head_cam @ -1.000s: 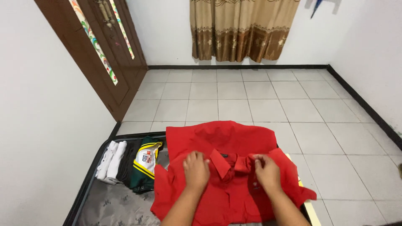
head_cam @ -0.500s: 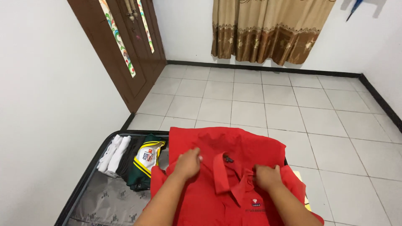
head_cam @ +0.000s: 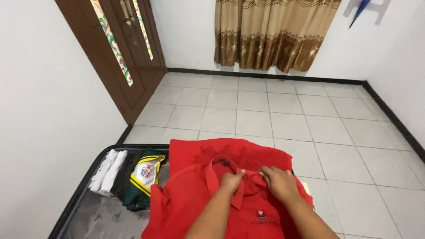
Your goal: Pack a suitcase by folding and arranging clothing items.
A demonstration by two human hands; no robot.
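A red collared shirt [head_cam: 195, 194] lies spread over the right part of an open black suitcase [head_cam: 84, 186] on the floor. My left hand [head_cam: 231, 181] and my right hand [head_cam: 276, 181] are close together at the shirt's collar. Both pinch the red collar edge between thumb and fingers. A small badge shows on the shirt's chest below my hands.
Inside the suitcase at the left lie rolled white clothes [head_cam: 106, 172], a dark garment and a folded green and yellow jersey [head_cam: 144, 179]. A brown wooden door [head_cam: 115, 57] stands at the left, a brown curtain [head_cam: 274, 31] at the back wall. Pale floor tiles [head_cam: 287, 119] stretch beyond.
My left hand has moved right from the shirt's shoulder to the collar, meeting my right hand. The collar is now lifted and pinched by both hands.
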